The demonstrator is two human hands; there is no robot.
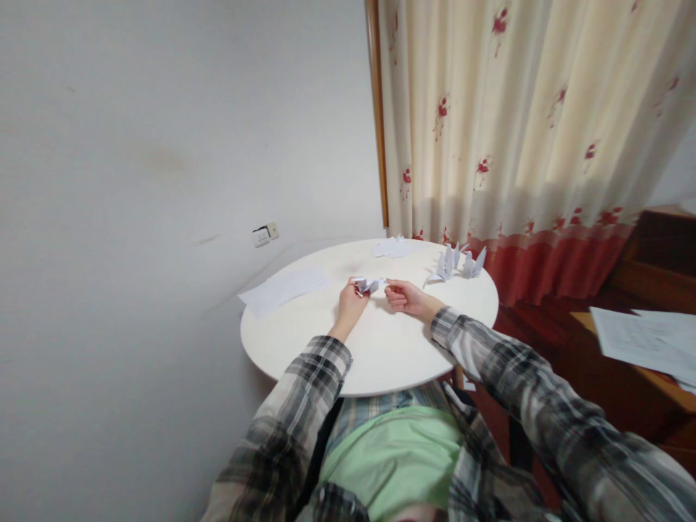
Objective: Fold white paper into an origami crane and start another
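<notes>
- Pinching the small folded paper [370,286] at its left side, the fingers of the left hand [351,303] held it over the middle of the round white worktop [380,355].
- At the paper's right end was the right hand [405,297], its index finger forward and its other fingers curled in; whether they pinched the paper, I could not tell.
- Winged paper figures [446,263] stood close together at the far right.
- Loose paper pieces [392,248] lay at the far edge.
- 1 long white sheet [288,288] lay at the left edge.
</notes>
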